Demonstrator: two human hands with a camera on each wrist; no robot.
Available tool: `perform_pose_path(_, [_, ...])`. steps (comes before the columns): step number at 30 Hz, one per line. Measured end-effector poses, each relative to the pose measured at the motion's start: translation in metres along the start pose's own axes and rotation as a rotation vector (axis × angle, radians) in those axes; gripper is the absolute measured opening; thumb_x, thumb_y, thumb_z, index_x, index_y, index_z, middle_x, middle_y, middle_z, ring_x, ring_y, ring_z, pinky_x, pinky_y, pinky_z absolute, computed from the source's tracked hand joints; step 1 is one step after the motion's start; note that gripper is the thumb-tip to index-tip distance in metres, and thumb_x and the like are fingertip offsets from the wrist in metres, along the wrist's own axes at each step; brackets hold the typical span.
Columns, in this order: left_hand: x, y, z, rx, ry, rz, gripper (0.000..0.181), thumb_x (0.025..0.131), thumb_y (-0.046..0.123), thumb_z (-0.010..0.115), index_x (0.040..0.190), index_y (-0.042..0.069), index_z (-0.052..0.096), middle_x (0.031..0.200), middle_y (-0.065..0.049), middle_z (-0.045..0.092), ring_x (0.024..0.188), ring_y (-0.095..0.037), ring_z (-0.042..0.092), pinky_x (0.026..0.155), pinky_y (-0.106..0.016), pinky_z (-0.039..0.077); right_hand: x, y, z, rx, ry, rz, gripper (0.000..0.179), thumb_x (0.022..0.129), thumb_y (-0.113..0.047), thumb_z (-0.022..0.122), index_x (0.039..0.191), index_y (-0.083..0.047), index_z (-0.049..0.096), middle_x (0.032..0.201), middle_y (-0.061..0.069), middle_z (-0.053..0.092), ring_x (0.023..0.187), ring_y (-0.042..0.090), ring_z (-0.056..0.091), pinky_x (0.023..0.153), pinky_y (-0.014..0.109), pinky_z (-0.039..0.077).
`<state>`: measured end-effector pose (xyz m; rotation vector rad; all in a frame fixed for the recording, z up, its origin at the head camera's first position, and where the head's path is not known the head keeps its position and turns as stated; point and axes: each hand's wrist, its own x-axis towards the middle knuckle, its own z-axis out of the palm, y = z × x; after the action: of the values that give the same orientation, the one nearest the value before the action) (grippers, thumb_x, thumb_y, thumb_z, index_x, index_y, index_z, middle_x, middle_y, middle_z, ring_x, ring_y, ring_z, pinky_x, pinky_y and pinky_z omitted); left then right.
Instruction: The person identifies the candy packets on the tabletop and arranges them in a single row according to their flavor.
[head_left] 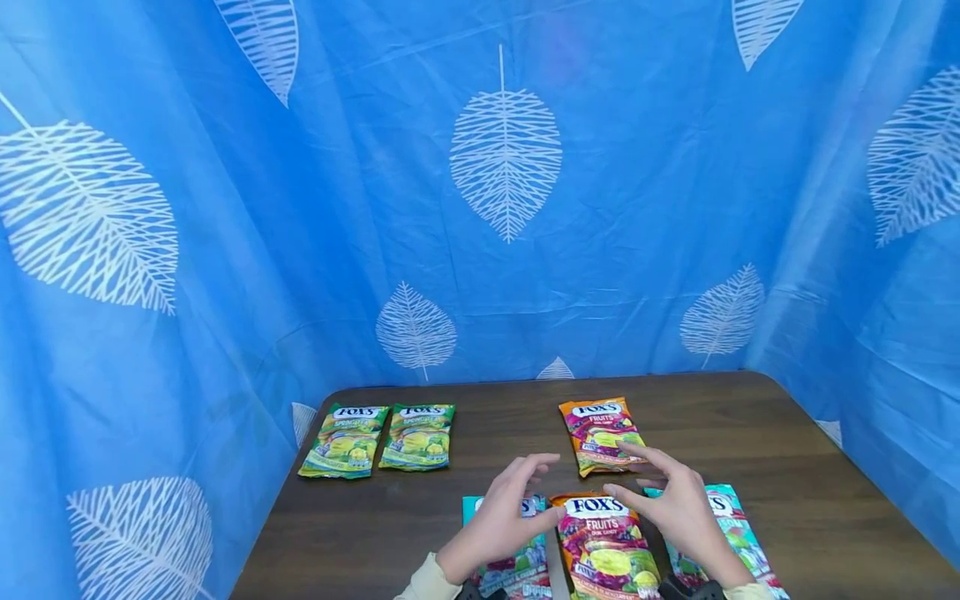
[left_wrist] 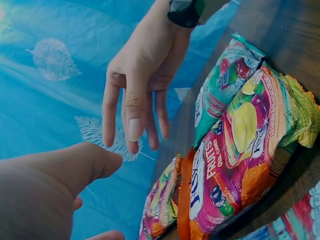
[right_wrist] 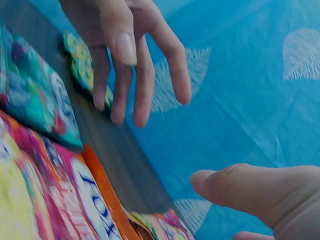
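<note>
- We see a dark brown wood-grain table [head_left: 502, 433] with rounded far corners; our landmark on it is the near Fruits packet [head_left: 609, 558], face up.
- Just left of that landmark, we find one teal packet [head_left: 536, 557]; just right, another teal packet [head_left: 744, 537].
- Beyond it, we see the far Fruits packet [head_left: 592, 429].
- Well to its left and farther back, we see an outer green packet [head_left: 345, 442] beside an inner green packet [head_left: 417, 437].
</note>
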<state>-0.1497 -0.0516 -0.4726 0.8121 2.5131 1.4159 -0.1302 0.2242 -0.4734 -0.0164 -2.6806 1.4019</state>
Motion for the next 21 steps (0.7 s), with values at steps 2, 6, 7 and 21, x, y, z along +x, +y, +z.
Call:
perform_pose_path(2, [0.006, -0.002, 0.002, 0.002, -0.008, -0.004, 0.062, 0.103, 0.029, 0.080, 0.158, 0.023, 0.053, 0.137, -0.001, 0.061, 0.129, -0.029, 0.062, 0.104, -0.043, 0.058, 0.005, 0.005, -0.004, -0.004, 0.007, -0.019, 0.072, 0.092, -0.036, 0.091, 0.152, -0.007, 0.063, 0.143, 0.028, 0.065, 0.119, 0.044, 0.071, 0.094, 0.056, 0.062])
perform_pose_path(6, [0.018, -0.005, 0.006, -0.013, -0.023, -0.013, 0.066, 0.103, 0.029, 0.080, 0.160, 0.016, 0.049, 0.137, -0.007, 0.061, 0.127, -0.035, 0.064, 0.104, -0.043, 0.057, 0.020, 0.016, -0.012, -0.030, 0.042, -0.066, 0.069, 0.093, -0.028, 0.091, 0.153, -0.007, 0.062, 0.139, 0.027, 0.068, 0.117, 0.043, 0.072, 0.091, 0.052, 0.063])
perform_pose_path(7, [0.022, -0.006, 0.006, -0.017, -0.026, -0.016, 0.066, 0.103, 0.030, 0.079, 0.160, 0.016, 0.048, 0.139, -0.009, 0.061, 0.128, -0.036, 0.063, 0.104, -0.043, 0.057, 0.024, 0.019, -0.014, -0.036, 0.046, -0.079, 0.069, 0.094, -0.026, 0.091, 0.153, -0.006, 0.062, 0.140, 0.027, 0.068, 0.116, 0.043, 0.072, 0.090, 0.052, 0.064])
perform_pose_path(21, [0.070, -0.015, 0.025, -0.129, 0.022, -0.162, 0.069, 0.101, 0.020, 0.081, 0.159, 0.007, 0.046, 0.142, -0.020, 0.060, 0.123, -0.035, 0.066, 0.097, -0.051, 0.061, 0.074, 0.057, -0.027, -0.125, -0.045, -0.128, 0.065, 0.095, -0.021, 0.089, 0.150, 0.001, 0.062, 0.141, 0.033, 0.064, 0.115, 0.049, 0.071, 0.086, 0.057, 0.063])
